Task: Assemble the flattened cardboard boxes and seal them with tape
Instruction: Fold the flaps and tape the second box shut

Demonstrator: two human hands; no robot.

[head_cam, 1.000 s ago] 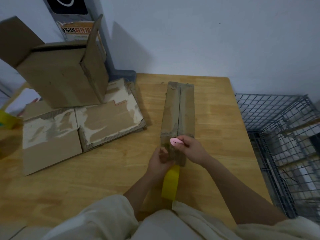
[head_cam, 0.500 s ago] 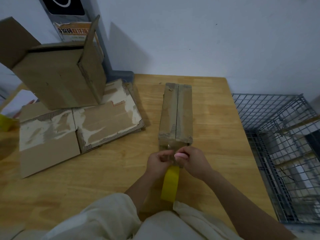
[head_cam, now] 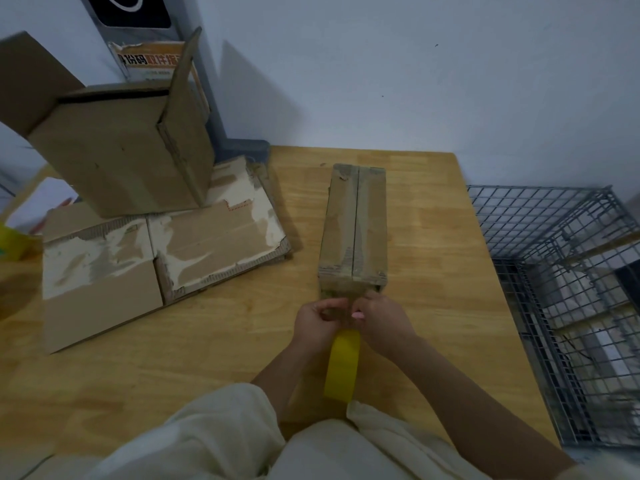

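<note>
A long narrow cardboard box [head_cam: 353,230] lies on the wooden table [head_cam: 207,341], its top flaps meeting along a centre seam with old tape marks. Just below its near end my two hands meet over a yellow tape roll [head_cam: 341,365] that stands on edge. My left hand [head_cam: 318,323] grips the top of the roll with curled fingers. My right hand [head_cam: 381,317] pinches the tape at the roll's top, its pink thumbnail pointing left. The strip between my fingers is hidden.
Flattened cardboard boxes [head_cam: 166,251] with torn white patches lie at the left, and an upright open box [head_cam: 121,150] stands on them. A wire cage [head_cam: 571,289] sits beyond the table's right edge. A yellow object [head_cam: 10,242] shows at the far left.
Both hands have slid back off the narrow box's near top edge toward me and now sit just below its end, over the tape roll. The box has not moved.
</note>
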